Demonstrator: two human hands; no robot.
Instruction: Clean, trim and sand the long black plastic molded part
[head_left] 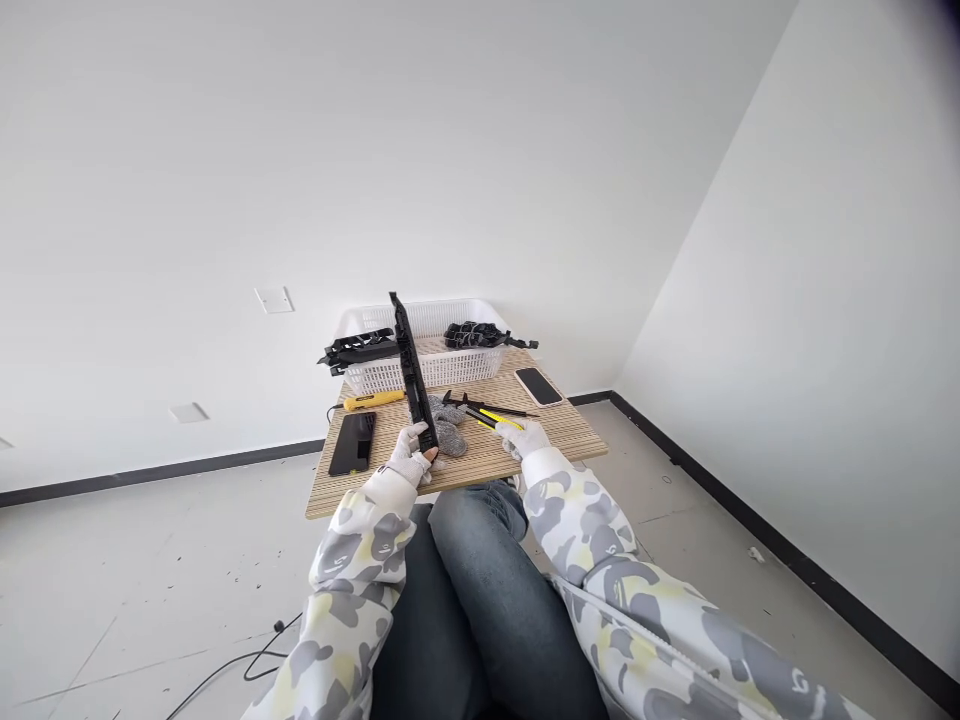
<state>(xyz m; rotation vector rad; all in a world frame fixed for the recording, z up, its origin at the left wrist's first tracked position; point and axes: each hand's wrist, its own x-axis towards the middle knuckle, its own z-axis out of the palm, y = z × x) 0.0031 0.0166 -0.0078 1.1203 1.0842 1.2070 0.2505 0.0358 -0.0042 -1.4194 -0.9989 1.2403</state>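
My left hand (409, 452), in a whitish glove with a bare fingertip showing, is closed around the lower end of a long black plastic strip (411, 370). The strip stands up at a tilt above the table. My right hand (524, 438), gloved too, grips a slim yellow-and-black utility knife (491, 416) that points left toward the strip. Just behind the knife lies a black caliper (517, 411). Between my hands rests a bunched grey knitted glove (451, 438), partly hidden by the strip.
A white plastic basket (457, 366) at the table's back holds black plastic parts (474, 336), some poking over its sides. A yellow-handled tool (373, 400) with a cord, a black flat case (352, 444) and a phone (538, 386) lie on the small wooden table (480, 466). Walls stand behind and right.
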